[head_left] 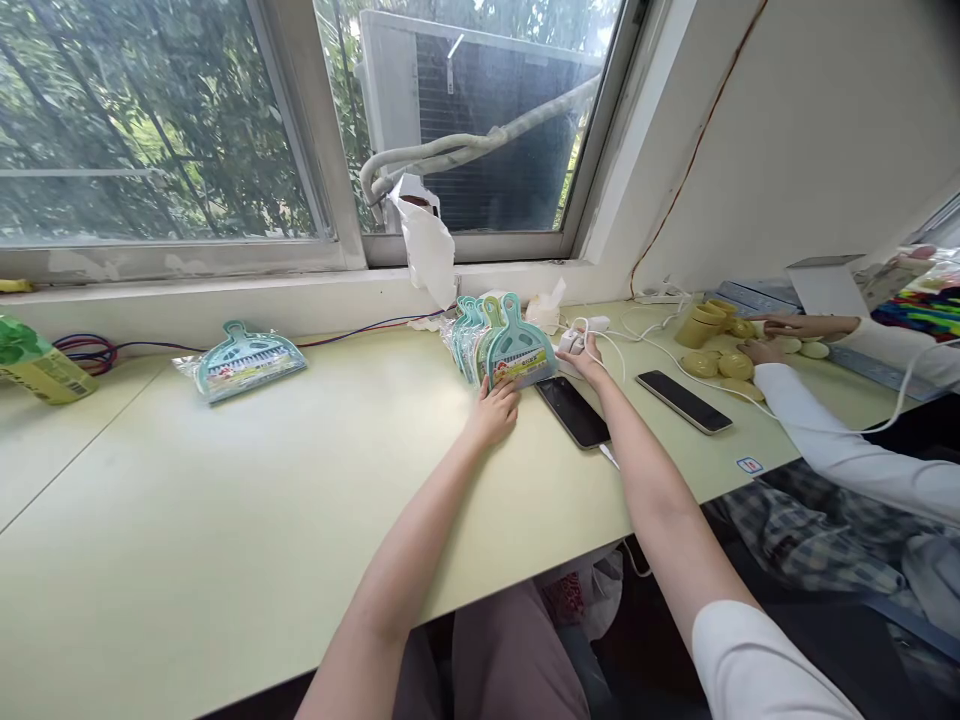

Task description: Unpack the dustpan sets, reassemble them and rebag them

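A row of packaged dustpan-and-brush sets (pixel 517 345), pale blue-green with hanging-hole handles, stands close together near the wall. My left hand (pixel 495 410) is at the lower left corner of the front set, fingers on its face and thumb by its edge. Just right of the row, my right hand (pixel 585 358) has its fingers around a white plug block (pixel 571 342); part of the block is hidden. Below it lies a black phone (pixel 576 410) with a white cable. Another packaged dustpan set (pixel 247 365) lies apart at the left.
A second phone (pixel 682 400) lies to the right. Beyond it, a co-worker's hands (pixel 787 335) are among yellow rounded items (pixel 716 365). White cables (pixel 652 340) trail there. A green-yellow package (pixel 52 370) and coiled wires (pixel 82 350) are at far left. White paper (pixel 427 245) hangs by the window.
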Demonstrator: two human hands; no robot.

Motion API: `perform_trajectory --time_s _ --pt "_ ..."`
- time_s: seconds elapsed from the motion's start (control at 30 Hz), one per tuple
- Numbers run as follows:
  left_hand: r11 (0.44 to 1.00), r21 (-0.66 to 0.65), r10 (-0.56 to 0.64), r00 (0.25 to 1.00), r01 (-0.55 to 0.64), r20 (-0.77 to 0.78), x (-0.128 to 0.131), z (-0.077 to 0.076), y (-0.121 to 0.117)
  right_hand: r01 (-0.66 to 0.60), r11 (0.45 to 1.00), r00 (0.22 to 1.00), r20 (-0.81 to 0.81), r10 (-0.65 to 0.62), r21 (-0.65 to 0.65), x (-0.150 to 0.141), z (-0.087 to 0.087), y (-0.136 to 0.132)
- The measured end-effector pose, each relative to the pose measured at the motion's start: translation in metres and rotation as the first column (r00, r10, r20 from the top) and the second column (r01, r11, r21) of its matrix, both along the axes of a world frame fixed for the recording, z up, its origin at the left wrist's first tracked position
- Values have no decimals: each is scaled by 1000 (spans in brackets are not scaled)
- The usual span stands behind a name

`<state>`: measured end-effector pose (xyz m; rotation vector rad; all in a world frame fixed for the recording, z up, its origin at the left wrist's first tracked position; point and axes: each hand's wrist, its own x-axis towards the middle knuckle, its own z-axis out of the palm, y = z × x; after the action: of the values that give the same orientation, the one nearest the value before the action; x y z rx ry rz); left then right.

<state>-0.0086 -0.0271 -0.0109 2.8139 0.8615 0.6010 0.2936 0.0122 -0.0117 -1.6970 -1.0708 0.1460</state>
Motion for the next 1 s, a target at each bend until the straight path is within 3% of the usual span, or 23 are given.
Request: perform_trajectory --time_s 0.17,0.47,0.73,1.0 --pt "1000 7 -7 1000 7 4 0 -1 0 94 993 995 44 -92 -64 4 10 5" --pt "1000 2 -5 1000 5 13 1 -2 0 178 977 981 101 -166 -121 7 9 4" --pt "1000 7 -2 1000 2 10 1 -3 1 158 974 984 102 -143 -160 8 9 4" --pt "1000 0 -14 1000 14 27 2 -4 2 109 991 992 66 -104 -79 3 7 0"
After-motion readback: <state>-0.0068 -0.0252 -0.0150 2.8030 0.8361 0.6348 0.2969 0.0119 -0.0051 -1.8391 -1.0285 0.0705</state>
